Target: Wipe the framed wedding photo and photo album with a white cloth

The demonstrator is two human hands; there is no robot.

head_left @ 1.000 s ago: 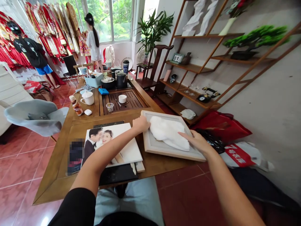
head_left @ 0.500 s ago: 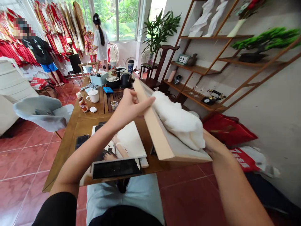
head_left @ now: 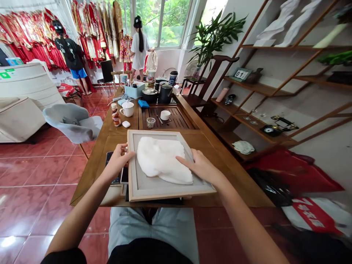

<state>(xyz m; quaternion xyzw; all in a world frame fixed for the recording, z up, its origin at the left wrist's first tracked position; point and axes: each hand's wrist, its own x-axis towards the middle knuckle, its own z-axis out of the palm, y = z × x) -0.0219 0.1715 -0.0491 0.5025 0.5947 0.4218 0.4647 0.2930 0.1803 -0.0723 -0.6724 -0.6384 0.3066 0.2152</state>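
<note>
The fingers (head_left: 121,147) of the left hand (head_left: 117,163) were curled around the left rim of a shallow, pale wooden frame (head_left: 170,193), with the thumb lying over the edge. The right hand (head_left: 203,167) gripped the opposite rim, its fingers bent round the side and its thumb laid inward against a white wad (head_left: 162,161). The wad lay in the frame's grey recess. The frame was at the near side of the bench (head_left: 228,179), above a dark stack (head_left: 173,201); whether the two touched could not be told.

The step in hand seemed to be positioning or steadying the frame, both hands sharing the load. The next move, as a judgement, called for an even hold, since a steep tilt could let the loose wad slide.

Beyond the frame stood a clear tub (head_left: 150,123), a white bowl (head_left: 165,115), a lidded mug (head_left: 128,109) and a brown bottle (head_left: 116,116), whose label was too small to read. On the shelf (head_left: 266,91) to the right, a block (head_left: 242,74) showed "01". Low at the right, a white bag (head_left: 341,211) bore a red panel with a white "7" and Chinese characters, hard to make out at that slant. Farthest off, two people worked beside hanging red and gold garments (head_left: 93,33)
</note>
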